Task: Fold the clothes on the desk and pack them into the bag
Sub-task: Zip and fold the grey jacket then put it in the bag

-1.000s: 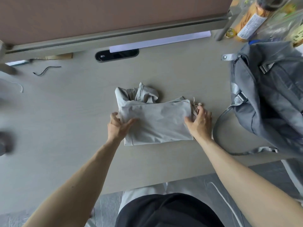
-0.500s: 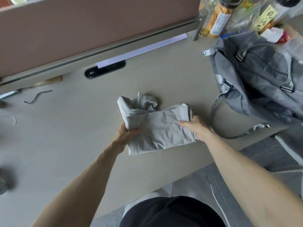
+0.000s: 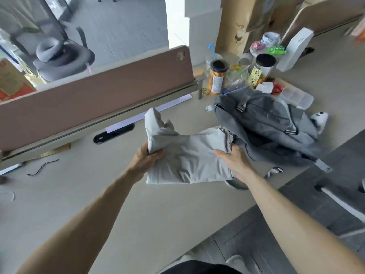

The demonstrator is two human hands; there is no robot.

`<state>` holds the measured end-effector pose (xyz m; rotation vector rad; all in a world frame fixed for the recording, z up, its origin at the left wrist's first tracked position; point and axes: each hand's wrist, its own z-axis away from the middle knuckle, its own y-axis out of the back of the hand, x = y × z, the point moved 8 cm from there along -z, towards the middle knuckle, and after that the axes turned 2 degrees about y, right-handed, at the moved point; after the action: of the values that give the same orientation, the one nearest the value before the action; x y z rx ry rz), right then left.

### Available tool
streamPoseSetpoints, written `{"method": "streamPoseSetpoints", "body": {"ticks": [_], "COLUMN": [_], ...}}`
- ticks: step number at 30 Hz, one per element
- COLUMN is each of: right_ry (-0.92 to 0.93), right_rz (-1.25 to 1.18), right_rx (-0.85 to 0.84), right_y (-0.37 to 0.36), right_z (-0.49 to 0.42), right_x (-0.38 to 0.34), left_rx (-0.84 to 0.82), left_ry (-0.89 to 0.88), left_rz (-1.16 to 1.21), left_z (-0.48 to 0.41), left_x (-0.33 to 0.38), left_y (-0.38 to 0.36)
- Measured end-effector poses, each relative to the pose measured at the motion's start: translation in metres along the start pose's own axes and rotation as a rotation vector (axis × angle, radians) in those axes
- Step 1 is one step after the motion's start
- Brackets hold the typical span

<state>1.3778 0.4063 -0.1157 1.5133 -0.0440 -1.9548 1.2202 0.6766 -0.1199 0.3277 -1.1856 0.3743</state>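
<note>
A folded light grey garment (image 3: 187,155) is lifted off the beige desk (image 3: 79,194), held between both hands. My left hand (image 3: 147,157) grips its left edge, thumb on top. My right hand (image 3: 233,160) holds its right edge, with the fingers tucked under the cloth. An unfolded end of the garment sticks up at the far left. The dark grey bag (image 3: 266,127) lies slumped on the desk just to the right, and the garment's right edge overlaps its near side.
A brown divider panel (image 3: 94,95) runs along the desk's far edge, with a black cable slot (image 3: 113,133) below it. Jars (image 3: 217,77), a clear plastic box (image 3: 296,96), a white carton and cardboard boxes stand behind the bag. A bag strap (image 3: 324,167) hangs near the desk's right edge.
Both hands have lifted the folded garment off the desk and carried it right, up to the bag. My view has swung up and to the right.
</note>
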Motion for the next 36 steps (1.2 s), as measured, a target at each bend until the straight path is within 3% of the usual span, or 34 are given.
{"method": "streamPoseSetpoints", "body": {"ticks": [6, 14, 20, 31, 36], "right_ry": [0.064, -0.008, -0.052, -0.236, -0.305], "right_rz": [-0.101, -0.156, -0.212, -0.264, 0.008], "right_rx": [0.095, 0.15, 0.126, 0.107, -0.039], "right_y": [0.115, 0.215, 0.238, 0.249, 0.22], "right_z": [0.011, 0.025, 0.01, -0.094, -0.125], "right_x": [0.004, 0.061, 0.093, 0.126, 0.147], "left_rx": [-0.088, -0.156, -0.16, -0.268, -0.143], "left_ry": [-0.133, -0.163, -0.131, -0.068, 0.016], "left_rz": [-0.065, -0.232, -0.302, -0.145, -0.472], "left_z": [-0.009, -0.017, -0.041, -0.171, -0.24], "left_x": [0.079, 0.11, 0.113, 0.1, 0.053], "left_y": [-0.103, -0.215, -0.265, -0.308, -0.299]}}
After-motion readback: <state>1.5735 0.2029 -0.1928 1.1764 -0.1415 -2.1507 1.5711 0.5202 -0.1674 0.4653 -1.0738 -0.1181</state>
